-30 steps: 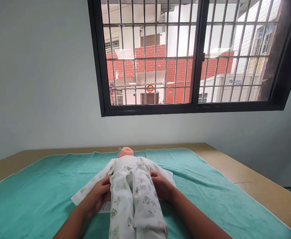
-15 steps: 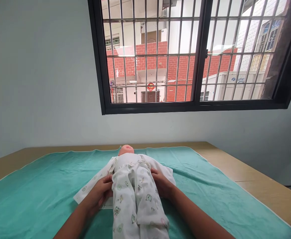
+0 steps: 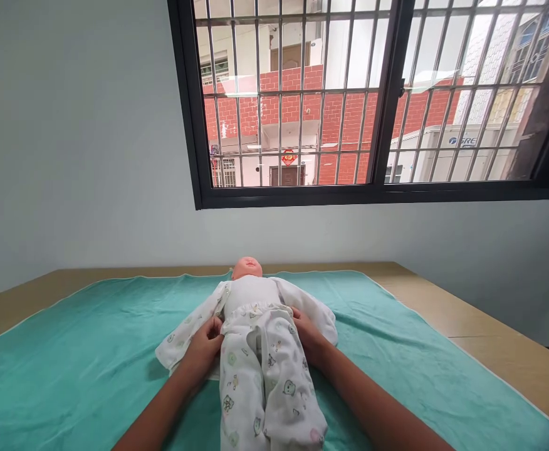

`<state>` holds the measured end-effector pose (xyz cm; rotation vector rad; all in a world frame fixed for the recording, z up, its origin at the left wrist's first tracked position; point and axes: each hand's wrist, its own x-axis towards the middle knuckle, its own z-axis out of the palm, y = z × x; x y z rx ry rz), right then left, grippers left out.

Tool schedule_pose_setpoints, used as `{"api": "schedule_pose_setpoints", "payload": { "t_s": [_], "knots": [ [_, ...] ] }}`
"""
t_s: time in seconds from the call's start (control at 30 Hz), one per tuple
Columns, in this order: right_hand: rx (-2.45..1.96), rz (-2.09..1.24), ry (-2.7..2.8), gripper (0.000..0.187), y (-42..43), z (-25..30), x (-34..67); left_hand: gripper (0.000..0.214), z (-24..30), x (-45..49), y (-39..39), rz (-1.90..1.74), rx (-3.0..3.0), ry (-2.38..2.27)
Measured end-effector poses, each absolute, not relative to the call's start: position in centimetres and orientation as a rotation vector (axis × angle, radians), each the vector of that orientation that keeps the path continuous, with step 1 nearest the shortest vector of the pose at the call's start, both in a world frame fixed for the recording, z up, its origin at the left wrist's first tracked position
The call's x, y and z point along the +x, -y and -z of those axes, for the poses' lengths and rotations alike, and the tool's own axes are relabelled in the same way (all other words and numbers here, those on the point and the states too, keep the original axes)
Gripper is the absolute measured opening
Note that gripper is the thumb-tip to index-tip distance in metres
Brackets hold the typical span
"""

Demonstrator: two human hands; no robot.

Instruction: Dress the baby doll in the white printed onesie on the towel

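A baby doll (image 3: 247,268) lies on its back on a green cloth (image 3: 100,338), its head toward the wall. It wears a white top (image 3: 250,291) with long sleeves spread to both sides. White baby pants (image 3: 274,376) printed with small animals cover its legs and reach the waist. At the left of the waistband, my left hand (image 3: 206,344) pinches the pants' edge between thumb and fingers. On the opposite side, my right hand (image 3: 308,335) grips the waistband, its fingertips partly hidden behind the cloth. The pants' lower ends run out of view.
The green cloth lies over a wooden table (image 3: 481,351) whose edges show at the back and right. Behind it rises a pale wall (image 3: 91,188) with a dark-framed, barred window (image 3: 284,197).
The waistband has moved up the doll's belly, with both hands still at its sides. The left fingers have closed into a tighter pinch. The view has tilted slightly.
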<state>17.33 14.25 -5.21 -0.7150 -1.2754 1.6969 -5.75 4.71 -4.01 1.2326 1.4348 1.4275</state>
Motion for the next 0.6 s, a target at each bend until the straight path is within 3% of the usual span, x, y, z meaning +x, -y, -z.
{"api": "schedule_pose_setpoints", "payload": {
  "t_s": [0.33,0.6],
  "knots": [
    [-0.69,-1.806,1.159,0.042,-13.7,4.56,17.05,0.023,4.26,-5.62,-4.87,-1.539,1.211,-1.414],
    [-0.686,-1.786,1.226,0.034,-13.43,4.47,16.93,0.028,4.82,-5.47,-5.06,-1.554,1.092,-1.276]
  ]
}}
